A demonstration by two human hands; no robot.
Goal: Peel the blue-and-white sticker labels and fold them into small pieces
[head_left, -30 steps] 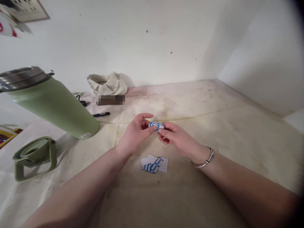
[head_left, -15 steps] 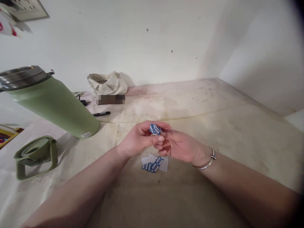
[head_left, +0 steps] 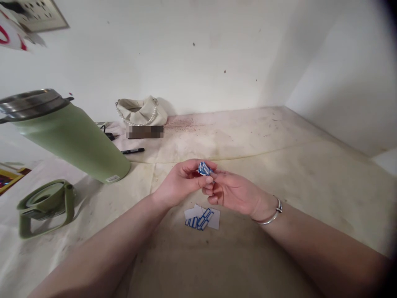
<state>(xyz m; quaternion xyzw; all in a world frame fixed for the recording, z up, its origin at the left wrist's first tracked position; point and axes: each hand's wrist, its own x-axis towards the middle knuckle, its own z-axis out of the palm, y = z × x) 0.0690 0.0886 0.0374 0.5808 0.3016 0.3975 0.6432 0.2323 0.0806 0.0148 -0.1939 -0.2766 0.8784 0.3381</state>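
Between my two hands is a small bunch of blue-and-white label stickers (head_left: 204, 168), crumpled or folded together. My left hand (head_left: 182, 178) grips the bunch from the left, thumb in front and fingers behind. From the right, my right hand (head_left: 237, 190) pinches its lower edge, the fingertips meeting those of the left. A silver bracelet circles my right wrist. Below the hands, on the cloth, lie several overlapping white sheets with blue-bordered labels (head_left: 203, 219). Fingers cover part of the held bunch.
A large green tumbler (head_left: 74, 140) stands on the left, its green lid with handle (head_left: 46, 207) in front of it. Farther back are a black marker (head_left: 133, 151), a white handbag (head_left: 142, 111) with a pearl strap and a blurred-out brown object (head_left: 145, 132). Walls bound the cloth-covered table (head_left: 294, 174).
The bunch of label stickers has turned and looks more tightly gathered between my fingers. Both hands keep nearly the same place; the whole view has shifted slightly.
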